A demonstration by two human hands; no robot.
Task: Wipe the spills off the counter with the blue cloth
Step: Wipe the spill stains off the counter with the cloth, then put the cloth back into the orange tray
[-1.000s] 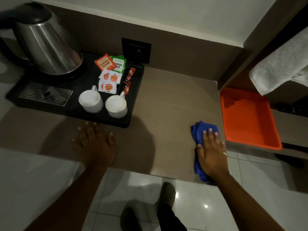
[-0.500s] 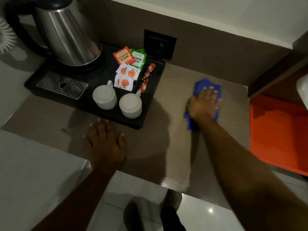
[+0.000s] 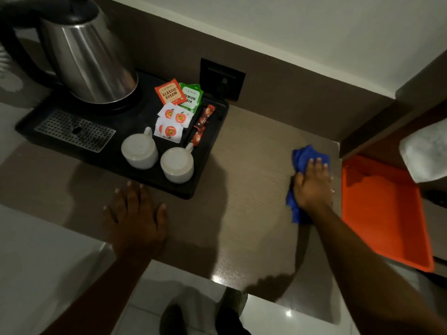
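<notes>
Blue cloth (image 3: 301, 157) on counter (image 3: 254, 189), right part, just left of the orange tray (image 3: 387, 213). Right hand (image 3: 313, 187) flat on top of cloth, palm down, fingers (image 3: 318, 165) extended and close together, pressing rather than gripping. Cloth bunched: one fold beyond and left of the fingertips on the far side, another out from under the wrist on the near left. Middle of cloth hidden under palm.

Left hand (image 3: 136, 220) flat on bare counter near the front edge, fingers spread wide, holding nothing, just near of the black tray (image 3: 205, 165).

Black tray, far left of counter: steel kettle (image 3: 89, 66) at far left corner; perforated metal grille (image 3: 75, 130) near of kettle; two white cups (image 3: 140, 148) side by side at near right, upside down; tea sachets (image 3: 179, 95), orange and green, at far side; white packets (image 3: 170, 123) and red sticks (image 3: 200, 124) between sachets and cups.

Orange tray at right: nothing visible inside. White towel (image 3: 423, 151) overhanging its far right corner; contact not discernible.

Spills on counter: not discernible in dim light.
</notes>
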